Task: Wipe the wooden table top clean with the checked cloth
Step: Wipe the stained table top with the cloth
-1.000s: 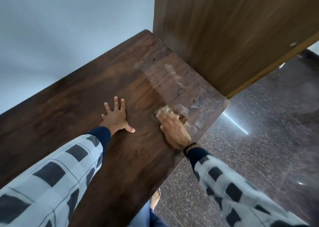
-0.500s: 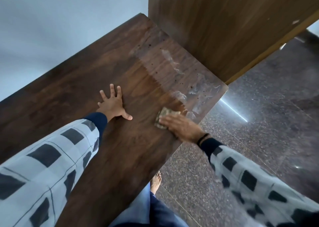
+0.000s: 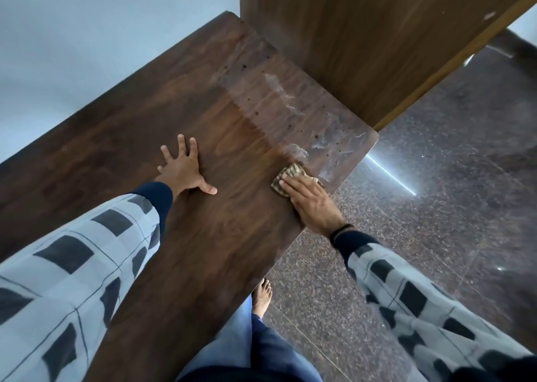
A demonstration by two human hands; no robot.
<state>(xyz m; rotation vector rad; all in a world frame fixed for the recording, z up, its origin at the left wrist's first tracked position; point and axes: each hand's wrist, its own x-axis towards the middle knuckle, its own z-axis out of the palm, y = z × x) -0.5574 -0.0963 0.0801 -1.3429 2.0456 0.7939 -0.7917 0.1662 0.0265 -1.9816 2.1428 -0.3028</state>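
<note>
The dark wooden table top runs from lower left to upper right. Its right end carries a pale dusty film with dark specks and smear marks. My right hand lies flat on the small folded checked cloth, pressing it onto the wood near the table's front edge, at the border of the dusty patch. Most of the cloth is hidden under my fingers. My left hand rests palm down on the table with fingers spread, a hand's width left of the cloth.
A tall wooden panel stands against the table's right end. A pale wall runs behind the table. Dark speckled stone floor lies to the right and below. My bare foot stands beside the table's front edge.
My right hand has slid the cloth from the dusty patch back toward the front edge and turned sideways. My left hand has stayed flat in place. The camera view has shifted slightly.
</note>
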